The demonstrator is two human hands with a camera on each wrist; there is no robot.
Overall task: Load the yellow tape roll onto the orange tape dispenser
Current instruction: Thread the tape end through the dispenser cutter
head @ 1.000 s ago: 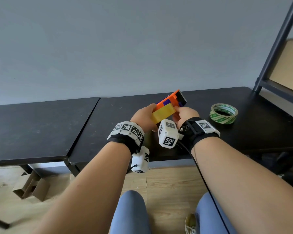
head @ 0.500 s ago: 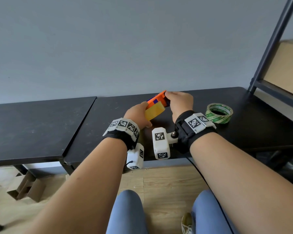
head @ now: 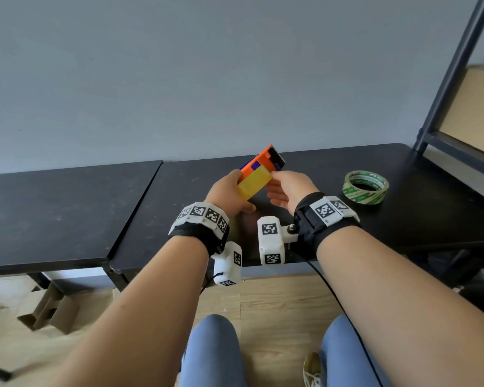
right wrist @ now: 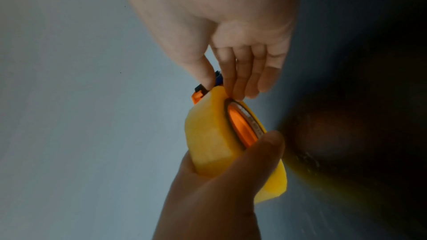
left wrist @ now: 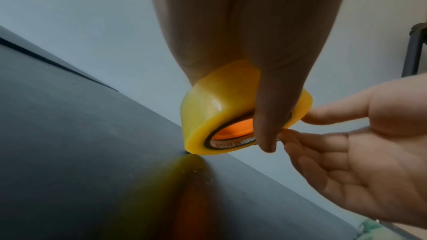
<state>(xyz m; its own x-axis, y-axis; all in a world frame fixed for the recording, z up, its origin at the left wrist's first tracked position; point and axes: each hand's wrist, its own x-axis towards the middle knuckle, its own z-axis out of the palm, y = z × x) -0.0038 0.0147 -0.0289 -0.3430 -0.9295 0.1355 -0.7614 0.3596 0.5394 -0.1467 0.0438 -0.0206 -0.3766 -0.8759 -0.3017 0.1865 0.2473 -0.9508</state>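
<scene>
My left hand [head: 229,194] grips the yellow tape roll [head: 254,183], already seated on the orange dispenser's [head: 263,162] hub. My right hand [head: 287,191] pinches the tape's edge; next, thread it toward the cutter.

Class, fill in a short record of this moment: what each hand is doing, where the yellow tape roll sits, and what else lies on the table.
Left hand: grips the yellow tape roll and the orange plastic tape dispenser, above the table.
Right hand: fingertips pinch at the roll's edge; palm open.
Roll: orange hub shows inside its core, so it appears seated.
Black table: a green-and-white tape roll lies flat, right of the hands.
</scene>
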